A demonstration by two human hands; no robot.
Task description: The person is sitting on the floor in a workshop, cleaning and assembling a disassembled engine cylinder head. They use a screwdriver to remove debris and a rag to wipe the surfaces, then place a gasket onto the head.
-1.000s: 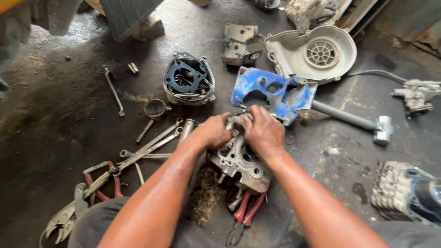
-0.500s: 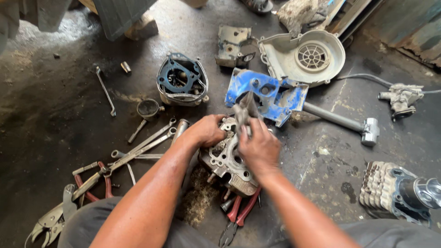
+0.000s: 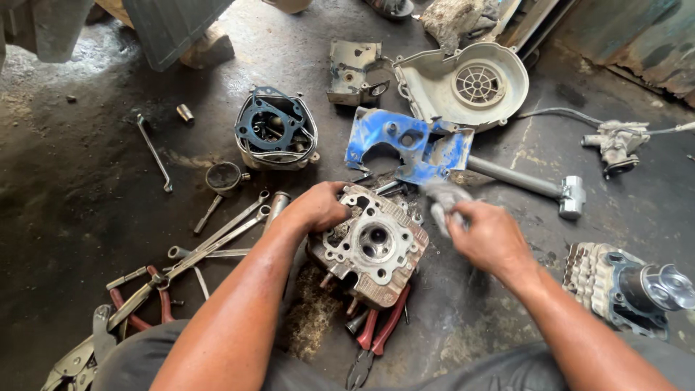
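Left hand [image 3: 318,208] gripping dirty engine head [image 3: 369,246] on floor [image 3: 87,145]; right hand [image 3: 489,235] pinching maybe a rag [image 3: 443,197]. Still grimy, wiping far from done.

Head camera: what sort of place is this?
Likely a small engine repair workshop: a grimy grey metal cylinder head on the oil-stained concrete floor, long steel spanners, and a finned grey engine cylinder.
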